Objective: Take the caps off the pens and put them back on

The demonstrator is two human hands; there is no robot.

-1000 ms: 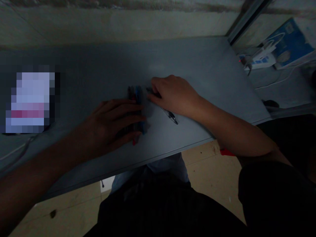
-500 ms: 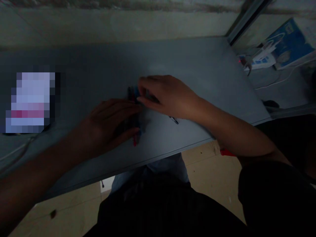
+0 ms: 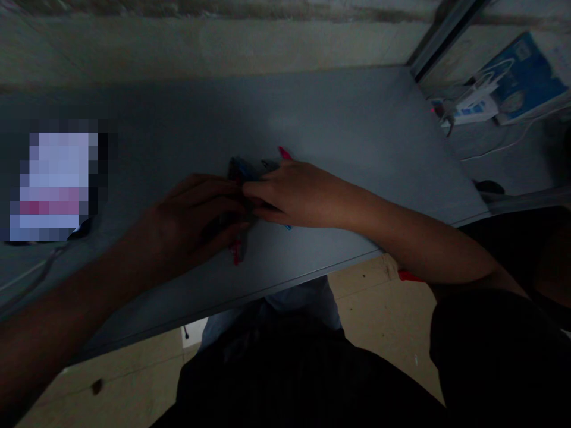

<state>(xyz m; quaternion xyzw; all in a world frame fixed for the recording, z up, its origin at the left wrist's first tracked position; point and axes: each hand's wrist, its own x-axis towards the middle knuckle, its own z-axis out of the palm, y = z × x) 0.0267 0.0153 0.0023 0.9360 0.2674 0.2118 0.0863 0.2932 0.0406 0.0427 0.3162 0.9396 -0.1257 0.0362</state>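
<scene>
A small bunch of pens lies in the middle of a grey table, with red and blue ends showing. My left hand rests over the near part of the bunch, fingers curled on it; a red pen tip pokes out below. My right hand has its fingers closed on pens at the bunch's right side, and a red pen end sticks out behind it. The light is dim and most of the pens are hidden under the hands.
A pixelated lit rectangle sits at the table's left. On a neighbouring surface at the right lie a blue and white box, a white power strip and cables. The table's front edge runs just below my hands.
My right hand has slid left and nearer, from the black pen lying apart on the right onto the bunch; that pen no longer lies apart. My left hand stayed on the bunch.
</scene>
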